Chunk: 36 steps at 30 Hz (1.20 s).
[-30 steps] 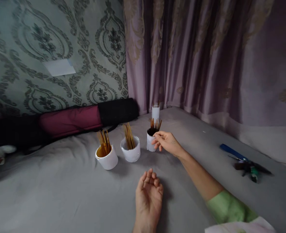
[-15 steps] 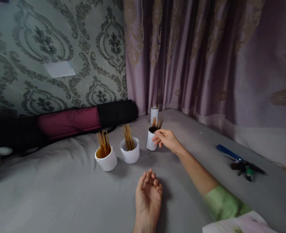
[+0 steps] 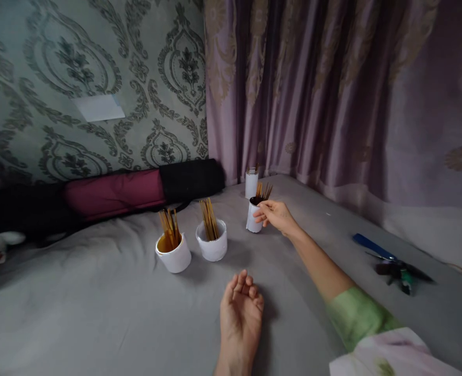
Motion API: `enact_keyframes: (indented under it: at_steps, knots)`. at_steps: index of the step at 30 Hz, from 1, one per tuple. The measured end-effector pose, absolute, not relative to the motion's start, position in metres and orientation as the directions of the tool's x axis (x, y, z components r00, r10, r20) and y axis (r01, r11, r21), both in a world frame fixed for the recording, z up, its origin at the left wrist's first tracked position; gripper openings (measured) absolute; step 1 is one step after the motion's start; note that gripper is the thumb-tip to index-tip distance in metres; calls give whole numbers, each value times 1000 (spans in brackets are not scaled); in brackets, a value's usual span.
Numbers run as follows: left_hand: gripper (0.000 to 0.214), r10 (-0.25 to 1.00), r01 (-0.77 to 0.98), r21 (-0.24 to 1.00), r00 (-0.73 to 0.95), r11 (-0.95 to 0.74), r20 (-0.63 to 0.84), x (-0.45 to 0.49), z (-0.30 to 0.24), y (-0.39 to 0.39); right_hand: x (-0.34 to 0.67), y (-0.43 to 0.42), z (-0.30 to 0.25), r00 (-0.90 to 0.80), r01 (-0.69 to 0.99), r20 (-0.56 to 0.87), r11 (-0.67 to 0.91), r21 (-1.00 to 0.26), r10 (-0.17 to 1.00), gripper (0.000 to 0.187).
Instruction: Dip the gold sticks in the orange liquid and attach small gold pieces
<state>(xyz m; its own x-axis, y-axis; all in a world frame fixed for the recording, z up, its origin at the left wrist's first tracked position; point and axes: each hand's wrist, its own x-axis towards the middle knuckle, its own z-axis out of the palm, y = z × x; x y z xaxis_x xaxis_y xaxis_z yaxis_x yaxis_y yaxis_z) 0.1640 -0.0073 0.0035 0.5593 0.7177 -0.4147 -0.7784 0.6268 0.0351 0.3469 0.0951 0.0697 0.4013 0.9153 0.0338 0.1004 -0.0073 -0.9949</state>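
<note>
Head view shows the right hand (image 3: 277,215) pinching the rim of a small white cup of sticks (image 3: 254,218) at one o'clock from the left hand (image 3: 241,308). That cup stands on the grey sheet (image 3: 97,313), apart from two wider stick cups (image 3: 194,246) at eleven o'clock; the left hand rests palm up, fingers loosely curled, holding nothing

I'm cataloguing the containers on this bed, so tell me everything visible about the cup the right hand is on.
The cup is small, white and cylindrical, narrower than the two wide white pots to its left, and its inside looks dark. Thin brown-orange sticks stand in it, fanning above the rim. It stands roughly upright on the grey sheet, just in front of a taller white container. The right hand touches its rim and side with the fingertips.
</note>
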Motion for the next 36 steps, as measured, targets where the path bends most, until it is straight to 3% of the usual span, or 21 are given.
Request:
enact_keyframes:
  at_steps: [36]
  knots:
    - [11, 734, -783, 61, 550, 619, -398, 165, -1, -6, 402, 171, 51, 568, 202, 146, 35, -979, 810, 12]
